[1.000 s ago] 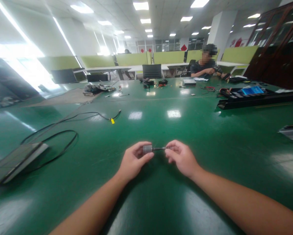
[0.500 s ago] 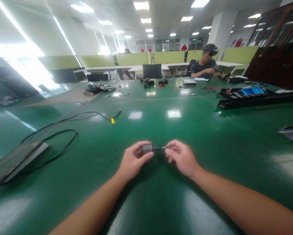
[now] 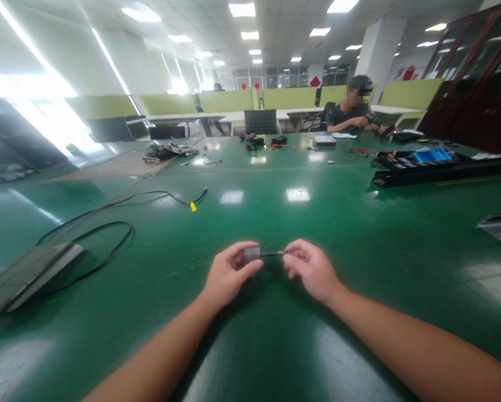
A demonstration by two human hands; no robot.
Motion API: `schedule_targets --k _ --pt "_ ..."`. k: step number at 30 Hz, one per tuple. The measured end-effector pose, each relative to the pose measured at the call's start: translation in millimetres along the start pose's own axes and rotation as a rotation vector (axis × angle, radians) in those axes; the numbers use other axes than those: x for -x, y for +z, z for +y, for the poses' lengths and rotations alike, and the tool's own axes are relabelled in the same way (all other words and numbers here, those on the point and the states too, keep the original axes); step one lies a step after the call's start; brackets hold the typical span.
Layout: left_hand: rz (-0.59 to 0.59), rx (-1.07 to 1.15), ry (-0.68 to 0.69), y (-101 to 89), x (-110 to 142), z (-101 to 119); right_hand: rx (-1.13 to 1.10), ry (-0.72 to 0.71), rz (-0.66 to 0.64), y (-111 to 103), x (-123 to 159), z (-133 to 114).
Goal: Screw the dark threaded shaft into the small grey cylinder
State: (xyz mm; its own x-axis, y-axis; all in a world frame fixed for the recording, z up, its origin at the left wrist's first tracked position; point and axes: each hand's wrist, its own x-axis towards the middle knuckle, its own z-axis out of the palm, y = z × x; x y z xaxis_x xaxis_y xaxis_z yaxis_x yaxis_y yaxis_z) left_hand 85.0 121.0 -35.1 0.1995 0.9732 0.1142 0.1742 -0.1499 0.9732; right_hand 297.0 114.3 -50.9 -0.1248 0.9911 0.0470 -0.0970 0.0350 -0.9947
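Observation:
Between my two hands, a small grey cylinder (image 3: 252, 255) with a thin dark rod or lead (image 3: 271, 254) lies level above the green tabletop. It looks like a small motor, though I cannot make out its details. My left hand (image 3: 229, 274) grips the cylinder between thumb and fingers, which cover its left end. At the other side, the thumb and fingertips of my right hand (image 3: 311, 268) pinch the far end of the dark lead. That end is hidden in the fingers.
On the green table (image 3: 250, 218), a black cable (image 3: 120, 226) with a yellow tag loops at left, beside a flat dark panel (image 3: 28, 279). A black channel-shaped tray (image 3: 434, 174) stands at right. Electronic parts (image 3: 254, 141) lie farther back, where another person (image 3: 346, 118) sits.
My hands and the grey cylinder stay in the same place. At the far side, the other person's head and hands have shifted slightly.

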Motion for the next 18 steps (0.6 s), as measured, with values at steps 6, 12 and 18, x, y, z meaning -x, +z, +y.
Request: schedule_targets --k 6,12,18 --pt "0.070 0.105 -0.007 0.8 -3 -1 -0.276 0.081 0.104 -2 -6 2" --pt "0.228 0.291 0.019 -5.1 -8 -6 -0.272 0.069 0.071 -2 -8 3" --pt "0.394 0.227 0.036 -22.8 -3 16 -0.254 0.062 0.023 0 -8 1"
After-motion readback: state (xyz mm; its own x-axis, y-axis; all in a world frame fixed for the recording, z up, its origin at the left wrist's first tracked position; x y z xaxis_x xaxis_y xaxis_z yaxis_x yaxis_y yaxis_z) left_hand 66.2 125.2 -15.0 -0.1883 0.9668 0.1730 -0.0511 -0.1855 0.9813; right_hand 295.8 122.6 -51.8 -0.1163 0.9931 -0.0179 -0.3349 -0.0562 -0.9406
